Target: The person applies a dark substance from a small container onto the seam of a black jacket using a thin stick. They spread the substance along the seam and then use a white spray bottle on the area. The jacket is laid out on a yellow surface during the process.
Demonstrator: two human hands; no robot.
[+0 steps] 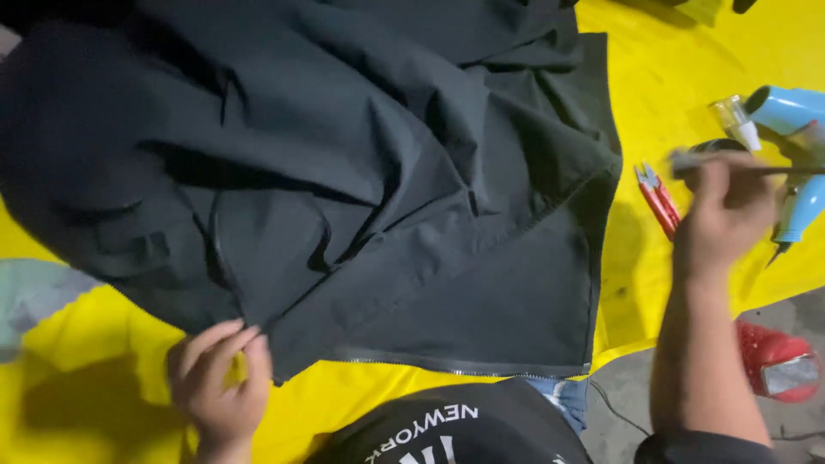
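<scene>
Your left hand [219, 378] is pinching the near corner of the black garment [344, 172], which is lying spread across the yellow sheet [670, 77]. Your right hand [726, 210] is gripping a thin dark tool [756, 170] beside the red snips [657, 199].

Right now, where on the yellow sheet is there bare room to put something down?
Bare yellow sheet shows left of the left hand, below the dark jacket. A narrow strip lies between the jacket's right edge and the red snips. Around the right hand, the blue hair dryer and small bottle crowd it.
</scene>
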